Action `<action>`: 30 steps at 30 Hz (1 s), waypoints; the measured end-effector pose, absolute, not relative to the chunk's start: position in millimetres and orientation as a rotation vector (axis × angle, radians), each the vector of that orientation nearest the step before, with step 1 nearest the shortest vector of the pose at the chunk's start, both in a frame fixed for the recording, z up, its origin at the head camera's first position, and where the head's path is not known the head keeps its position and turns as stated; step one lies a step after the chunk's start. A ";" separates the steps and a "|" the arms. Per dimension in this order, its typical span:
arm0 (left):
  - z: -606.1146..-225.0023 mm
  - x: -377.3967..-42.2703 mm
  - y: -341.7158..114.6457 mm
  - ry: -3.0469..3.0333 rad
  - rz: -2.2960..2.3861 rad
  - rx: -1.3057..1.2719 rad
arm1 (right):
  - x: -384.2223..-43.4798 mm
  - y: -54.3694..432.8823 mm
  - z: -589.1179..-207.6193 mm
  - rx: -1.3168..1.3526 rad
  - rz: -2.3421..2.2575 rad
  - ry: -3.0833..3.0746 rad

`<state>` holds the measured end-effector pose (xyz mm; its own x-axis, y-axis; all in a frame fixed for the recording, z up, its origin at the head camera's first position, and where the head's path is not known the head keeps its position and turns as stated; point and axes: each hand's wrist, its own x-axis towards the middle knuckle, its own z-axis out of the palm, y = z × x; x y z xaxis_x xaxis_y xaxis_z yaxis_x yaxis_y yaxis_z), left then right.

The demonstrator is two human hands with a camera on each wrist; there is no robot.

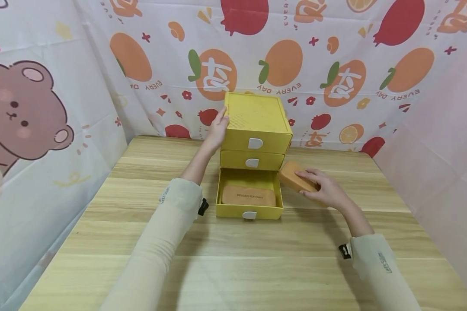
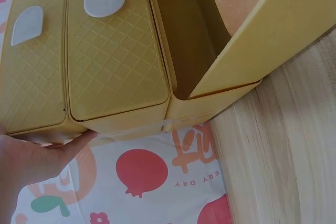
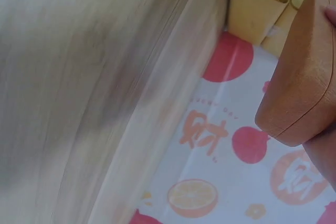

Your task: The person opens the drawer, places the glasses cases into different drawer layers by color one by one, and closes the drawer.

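A yellow three-drawer desktop cabinet [image 1: 257,114] stands on the table, its bottom drawer [image 1: 228,211] pulled out and the two upper ones closed. Inside that drawer lies a brown case [image 1: 249,196] with printed lettering. My left hand [image 1: 219,128] rests against the cabinet's left side, near the top; the left wrist view shows its fingers extended along the side. To the right of the open drawer, my right hand [image 1: 327,188] holds an orange-brown glasses case [image 1: 292,175], tilted, with fingers over its top. Part of this case [image 3: 302,77] fills the right edge of the right wrist view.
Beneath everything is a light wood-grain table [image 1: 233,268]. A fruit-printed curtain [image 1: 155,65] hangs right behind the cabinet, and a bear-printed one [image 1: 23,112] hangs on the left. White tabs [image 1: 255,143] mark the drawer fronts.
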<state>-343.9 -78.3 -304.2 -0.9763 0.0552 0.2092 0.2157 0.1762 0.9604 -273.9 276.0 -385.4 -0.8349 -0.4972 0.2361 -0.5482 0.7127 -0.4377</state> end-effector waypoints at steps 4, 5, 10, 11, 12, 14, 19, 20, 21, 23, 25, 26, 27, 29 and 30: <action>-305.3 -345.1 -79.2 -2.309 -1.922 -0.273 | -268.3 268.4 -384.5 0.917 0.777 -2.811; -305.4 -345.4 -79.5 -2.309 -1.924 -0.273 | -267.5 266.2 -384.8 0.928 0.771 -2.812; -304.9 -345.1 -79.8 -2.313 -1.930 -0.272 | -266.3 254.0 -386.3 1.001 0.721 -2.817; -304.6 -344.6 -79.6 -2.315 -1.925 -0.275 | -266.0 251.1 -385.9 1.016 0.712 -2.816; -304.6 -344.5 -79.3 -2.317 -1.921 -0.274 | -266.0 248.2 -385.4 1.032 0.706 -2.817; -304.4 -344.3 -78.9 -2.320 -1.909 -0.276 | -266.4 242.0 -384.1 1.069 0.690 -2.806; -304.4 -344.3 -78.4 -2.317 -1.908 -0.275 | -270.8 226.6 -382.2 1.175 0.596 -2.760; -304.3 -344.4 -78.3 -2.316 -1.913 -0.273 | -271.6 223.4 -381.7 1.193 0.571 -2.755; -304.4 -344.4 -78.3 -2.317 -1.914 -0.273 | -272.4 220.4 -381.3 1.202 0.547 -2.758; -304.4 -344.5 -78.4 -2.323 -1.913 -0.267 | -273.5 214.1 -379.9 1.217 0.515 -2.772; -304.4 -344.6 -78.4 -2.328 -1.910 -0.263 | -274.2 207.8 -378.1 1.223 0.503 -2.797; -304.6 -345.0 -78.6 -2.328 -1.908 -0.263 | -274.8 204.6 -377.3 1.224 0.495 -2.812; -304.7 -345.1 -78.6 -2.327 -1.905 -0.262 | -275.3 201.4 -376.5 1.228 0.490 -2.824; -304.8 -345.2 -78.4 -2.323 -1.909 -0.262 | -276.5 195.5 -375.4 1.235 0.482 -2.844; -304.9 -345.2 -78.3 -2.321 -1.910 -0.260 | -277.4 192.6 -375.0 1.243 0.484 -2.848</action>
